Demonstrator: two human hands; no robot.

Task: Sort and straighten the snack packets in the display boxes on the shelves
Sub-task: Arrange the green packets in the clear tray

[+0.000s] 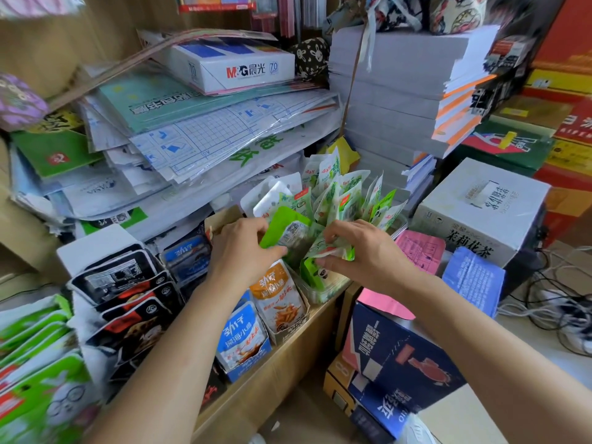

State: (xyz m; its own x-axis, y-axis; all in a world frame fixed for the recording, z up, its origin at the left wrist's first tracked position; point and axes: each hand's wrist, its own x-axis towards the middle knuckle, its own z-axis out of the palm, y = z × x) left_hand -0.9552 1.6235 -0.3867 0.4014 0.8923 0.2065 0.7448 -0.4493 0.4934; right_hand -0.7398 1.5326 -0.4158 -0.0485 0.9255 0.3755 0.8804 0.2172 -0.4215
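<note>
A clear tub (pixel 320 291) at the shelf's right end holds several green and white snack packets (pixel 339 193), standing loosely and leaning in different directions. My left hand (pixel 243 251) pinches a bright green packet (pixel 283 227) at the front of the tub. My right hand (pixel 362 251) grips a green and white packet (pixel 330 249) next to it. Left of the tub stand an orange packet box (pixel 278 302), a blue packet box (pixel 242 341) and a box of black packets (pixel 128 302).
More green packets (pixel 35 363) fill the bottom left. Plastic-wrapped paper sheets (pixel 198 133) are stacked above the tub, white paper reams (pixel 394 91) behind it. Cardboard boxes (pixel 480 206) and a dark blue carton (pixel 394 357) stand to the right. Cables (pixel 557 302) lie on the floor.
</note>
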